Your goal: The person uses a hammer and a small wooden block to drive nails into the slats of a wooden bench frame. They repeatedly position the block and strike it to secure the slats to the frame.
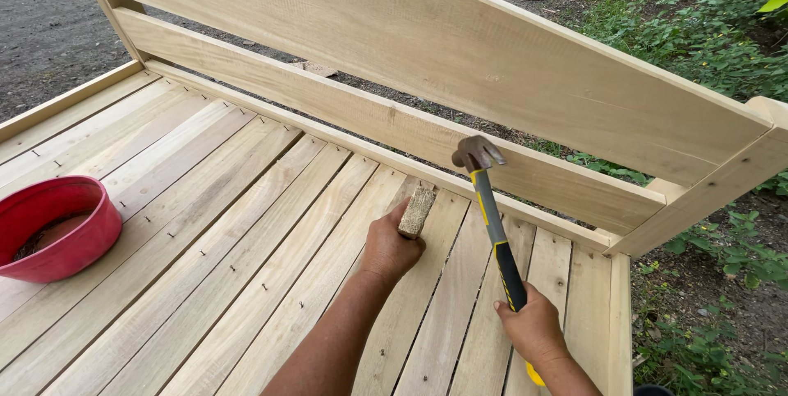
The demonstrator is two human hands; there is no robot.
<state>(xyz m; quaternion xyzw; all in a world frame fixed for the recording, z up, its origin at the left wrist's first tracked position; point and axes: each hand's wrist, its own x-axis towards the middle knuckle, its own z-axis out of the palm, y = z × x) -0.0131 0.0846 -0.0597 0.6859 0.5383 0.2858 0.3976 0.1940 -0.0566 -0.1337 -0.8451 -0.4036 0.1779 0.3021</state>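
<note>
Slatted wooden platform (205,224) fills my frame; left hand (390,247) pinches a wood block (417,210) centre, right hand (533,329) grips a raised hammer (491,215); red bowl (53,228) far left.

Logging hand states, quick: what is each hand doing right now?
Left hand: closed on a small wooden block, pressed against the slats.
Right hand: closed on the claw hammer handle, head raised.
</note>
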